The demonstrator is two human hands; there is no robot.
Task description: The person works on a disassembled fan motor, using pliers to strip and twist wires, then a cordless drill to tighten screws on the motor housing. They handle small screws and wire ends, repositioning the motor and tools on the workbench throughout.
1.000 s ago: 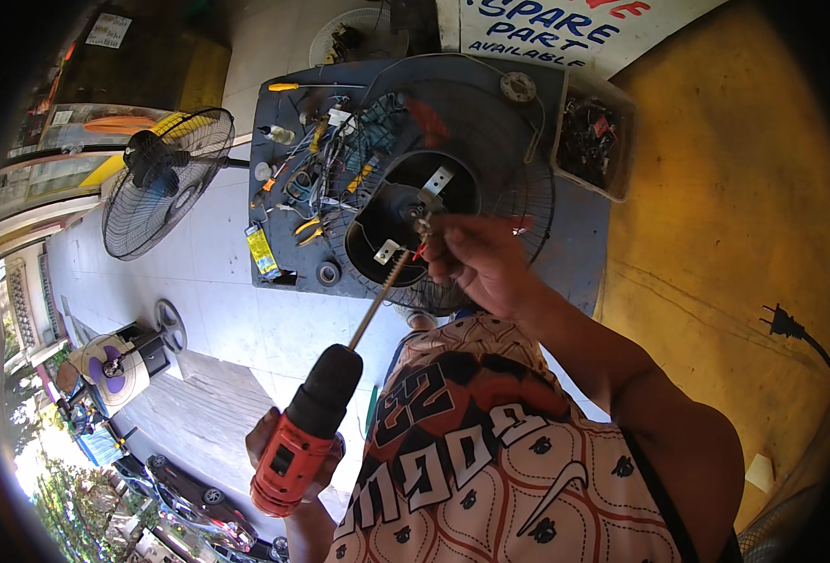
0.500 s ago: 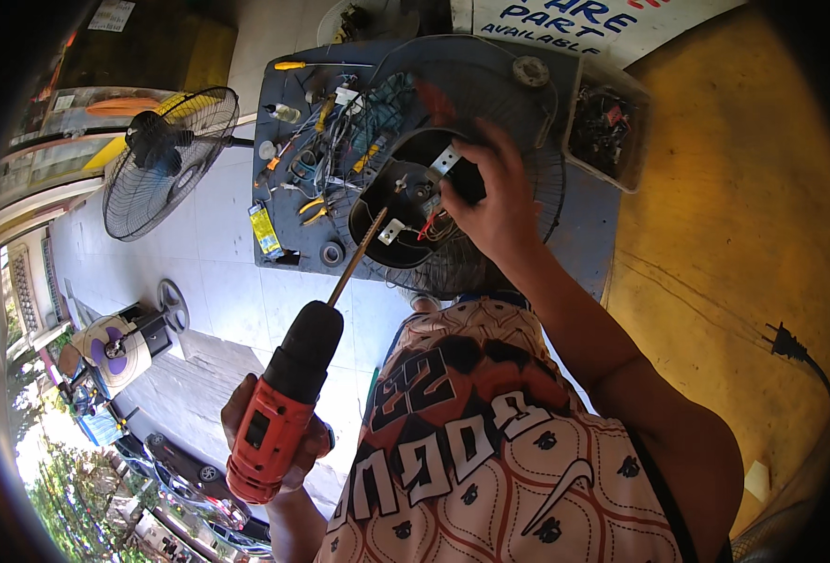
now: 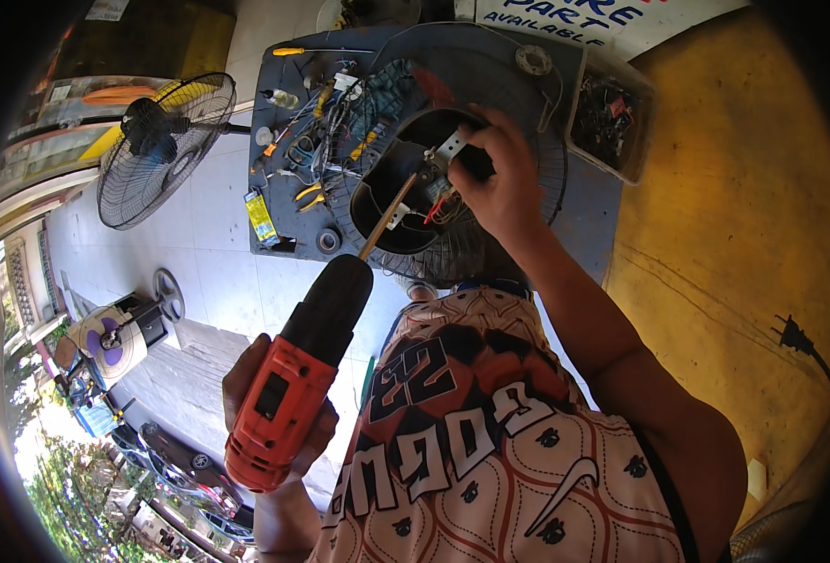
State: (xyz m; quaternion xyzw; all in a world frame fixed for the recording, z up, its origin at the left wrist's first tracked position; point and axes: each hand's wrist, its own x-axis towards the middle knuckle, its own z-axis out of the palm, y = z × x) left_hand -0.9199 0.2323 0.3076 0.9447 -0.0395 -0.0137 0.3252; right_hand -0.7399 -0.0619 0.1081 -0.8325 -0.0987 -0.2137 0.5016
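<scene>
My left hand (image 3: pixel 317 439) is wrapped round the body of a red and black power drill (image 3: pixel 282 399). Its long bit (image 3: pixel 387 218) points up and to the right, with the tip over the inside of a black fan motor housing (image 3: pixel 366 208). Inside the housing are a motor, red wires (image 3: pixel 437 208) and a small metal bracket (image 3: pixel 397 217). The fingers of my right hand (image 3: pixel 504 188) close on a perforated metal strip (image 3: pixel 451 146) at the housing's far right. Whether the bit tip touches anything, I cannot tell.
Under the housing lies a wire fan guard (image 3: pixel 558 178) on a dark table (image 3: pixel 593 220). Pliers (image 3: pixel 310 197), a screwdriver (image 3: pixel 289 51), a tape roll (image 3: pixel 328 241) and tangled wires crowd its left side. A bin of parts (image 3: pixel 610 117) sits right; a standing fan (image 3: pixel 160 141) is left.
The drill has moved up and right, bringing the bit tip farther into the housing. My right hand stays at the metal strip. The view has shifted slightly.
</scene>
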